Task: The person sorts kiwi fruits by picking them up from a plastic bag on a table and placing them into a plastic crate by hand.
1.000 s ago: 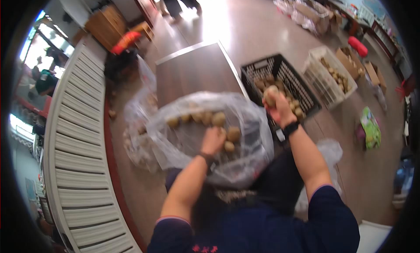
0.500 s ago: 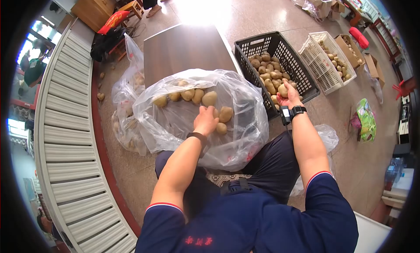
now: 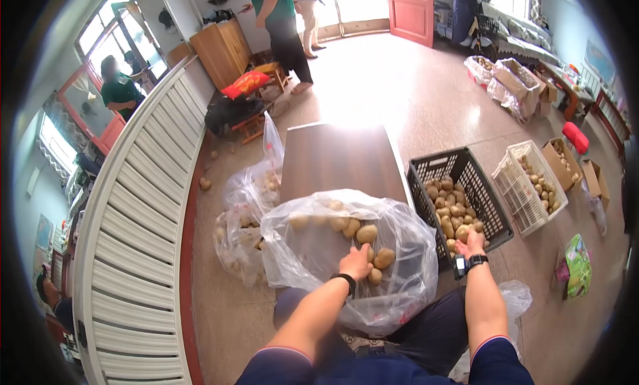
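A clear plastic bag point(image 3: 299, 252) lies open over the near end of a brown board point(image 3: 339, 158), with several potatoes point(image 3: 366, 234) inside. My left hand point(image 3: 356, 264) is in the bag's mouth beside those potatoes, fingers bent; whether it grips one is hidden. To the right, a black crate point(image 3: 496, 215) holds many potatoes. My right hand point(image 3: 471, 242) is at the crate's near end, closed around a potato point(image 3: 462, 234).
A white crate point(image 3: 517, 205) and cardboard boxes point(image 3: 560, 162) with potatoes stand at the right. More bagged potatoes point(image 3: 243, 228) lie left of the board. A white radiator point(image 3: 143, 252) runs along the left. Two people point(image 3: 283, 25) stand at the back.
The view has tilted up, bringing the doorway and the standing people into sight. My right hand, raised with a potato a second ago, is now low at the black crate. My left hand stays in the bag.
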`<move>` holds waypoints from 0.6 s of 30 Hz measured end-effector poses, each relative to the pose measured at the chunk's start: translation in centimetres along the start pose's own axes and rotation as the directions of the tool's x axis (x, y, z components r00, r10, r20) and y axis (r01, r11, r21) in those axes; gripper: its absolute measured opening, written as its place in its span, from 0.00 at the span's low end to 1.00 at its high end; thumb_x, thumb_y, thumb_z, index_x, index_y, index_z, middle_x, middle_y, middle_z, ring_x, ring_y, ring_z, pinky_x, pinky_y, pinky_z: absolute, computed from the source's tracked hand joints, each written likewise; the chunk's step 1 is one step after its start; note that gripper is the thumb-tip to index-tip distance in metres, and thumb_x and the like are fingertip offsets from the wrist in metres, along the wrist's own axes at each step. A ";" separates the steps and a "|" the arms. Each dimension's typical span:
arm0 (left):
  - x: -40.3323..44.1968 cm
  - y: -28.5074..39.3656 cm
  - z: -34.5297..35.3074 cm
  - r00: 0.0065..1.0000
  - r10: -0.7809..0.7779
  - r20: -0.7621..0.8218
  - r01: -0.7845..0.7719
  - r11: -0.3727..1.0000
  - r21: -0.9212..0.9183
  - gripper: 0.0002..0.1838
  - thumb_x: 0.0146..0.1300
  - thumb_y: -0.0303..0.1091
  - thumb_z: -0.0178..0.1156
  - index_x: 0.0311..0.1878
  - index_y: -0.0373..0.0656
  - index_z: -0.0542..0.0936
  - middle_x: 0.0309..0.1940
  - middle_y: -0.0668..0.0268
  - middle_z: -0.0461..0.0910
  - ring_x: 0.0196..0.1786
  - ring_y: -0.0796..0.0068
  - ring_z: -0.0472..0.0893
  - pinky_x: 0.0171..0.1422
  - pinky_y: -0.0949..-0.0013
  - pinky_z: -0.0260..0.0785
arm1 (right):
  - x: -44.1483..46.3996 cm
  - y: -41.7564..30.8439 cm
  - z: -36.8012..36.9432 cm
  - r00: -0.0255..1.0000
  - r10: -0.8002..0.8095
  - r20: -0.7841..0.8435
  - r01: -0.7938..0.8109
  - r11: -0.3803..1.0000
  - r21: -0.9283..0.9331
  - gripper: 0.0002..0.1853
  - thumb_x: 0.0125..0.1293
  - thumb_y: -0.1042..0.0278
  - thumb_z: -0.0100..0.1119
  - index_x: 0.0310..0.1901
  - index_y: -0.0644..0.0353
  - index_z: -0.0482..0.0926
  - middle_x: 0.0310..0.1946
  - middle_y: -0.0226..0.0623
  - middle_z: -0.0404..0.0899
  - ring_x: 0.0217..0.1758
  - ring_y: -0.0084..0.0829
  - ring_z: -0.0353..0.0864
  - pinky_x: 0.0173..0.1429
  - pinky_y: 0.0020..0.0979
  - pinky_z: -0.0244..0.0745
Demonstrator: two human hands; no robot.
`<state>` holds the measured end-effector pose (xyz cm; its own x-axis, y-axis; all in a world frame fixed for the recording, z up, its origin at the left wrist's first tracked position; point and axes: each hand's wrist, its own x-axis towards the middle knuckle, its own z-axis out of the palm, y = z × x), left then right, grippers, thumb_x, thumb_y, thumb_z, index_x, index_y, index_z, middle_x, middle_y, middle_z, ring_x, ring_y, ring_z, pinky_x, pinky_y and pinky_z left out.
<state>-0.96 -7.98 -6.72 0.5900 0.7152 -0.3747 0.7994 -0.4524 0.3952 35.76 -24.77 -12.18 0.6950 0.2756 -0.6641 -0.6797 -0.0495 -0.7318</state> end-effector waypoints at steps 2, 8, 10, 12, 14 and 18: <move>0.2 -0.2 0.0 0.999 -0.052 0.012 0.053 0.997 -0.054 0.34 0.59 0.48 0.62 0.67 0.50 0.64 0.57 0.45 0.72 0.56 0.44 0.78 0.60 0.48 0.72 | -1.6 -0.3 1.0 0.999 -0.042 0.008 0.043 0.998 -0.048 0.27 0.64 0.58 0.58 0.62 0.56 0.64 0.51 0.43 0.71 0.48 0.42 0.77 0.42 0.40 0.78; 1.5 -0.3 -0.3 0.996 -0.088 0.020 0.089 0.950 -0.299 0.32 0.59 0.50 0.55 0.64 0.45 0.68 0.55 0.40 0.76 0.57 0.41 0.77 0.62 0.49 0.69 | -7.0 -0.1 5.0 0.935 -0.338 0.109 0.355 0.891 -0.281 0.22 0.65 0.67 0.58 0.60 0.56 0.68 0.46 0.32 0.74 0.35 0.25 0.77 0.29 0.26 0.74; 1.6 -0.1 -0.1 0.999 -0.036 -0.035 0.019 0.912 -0.409 0.31 0.60 0.50 0.54 0.63 0.43 0.69 0.50 0.38 0.79 0.56 0.40 0.78 0.61 0.50 0.69 | -8.6 0.2 6.2 0.841 -0.503 0.201 0.541 0.765 -0.349 0.24 0.63 0.72 0.60 0.60 0.61 0.68 0.45 0.36 0.75 0.34 0.25 0.78 0.31 0.27 0.76; 1.6 0.3 0.1 0.999 -0.001 -0.045 -0.021 0.885 -0.465 0.30 0.61 0.50 0.54 0.63 0.43 0.68 0.51 0.38 0.78 0.57 0.39 0.77 0.62 0.50 0.68 | -6.4 2.1 6.6 0.600 -0.720 0.349 0.797 0.502 -0.336 0.21 0.61 0.74 0.60 0.56 0.62 0.71 0.43 0.35 0.77 0.34 0.25 0.78 0.36 0.27 0.75; 1.2 0.7 -0.6 0.998 0.043 -0.054 -0.064 0.854 -0.516 0.30 0.62 0.49 0.54 0.63 0.43 0.68 0.52 0.38 0.78 0.58 0.38 0.76 0.63 0.51 0.68 | -13.7 0.6 8.3 0.506 -0.715 0.483 0.862 0.403 -0.308 0.21 0.59 0.76 0.60 0.56 0.61 0.72 0.43 0.35 0.78 0.35 0.26 0.79 0.38 0.29 0.76; -0.2 2.1 -2.4 0.992 0.085 0.091 0.013 0.659 -0.752 0.25 0.64 0.45 0.53 0.61 0.43 0.70 0.35 0.56 0.81 0.32 0.63 0.82 0.32 0.61 0.77 | -18.6 1.5 9.9 0.328 -0.611 0.720 0.942 0.266 -0.203 0.23 0.56 0.76 0.62 0.55 0.60 0.72 0.44 0.37 0.78 0.35 0.31 0.81 0.41 0.32 0.77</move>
<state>0.34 -7.81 -3.76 0.6633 0.6231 -0.4145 0.4489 0.1119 0.8866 19.54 -20.48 0.60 0.4741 0.8122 0.3398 0.5214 0.0520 -0.8517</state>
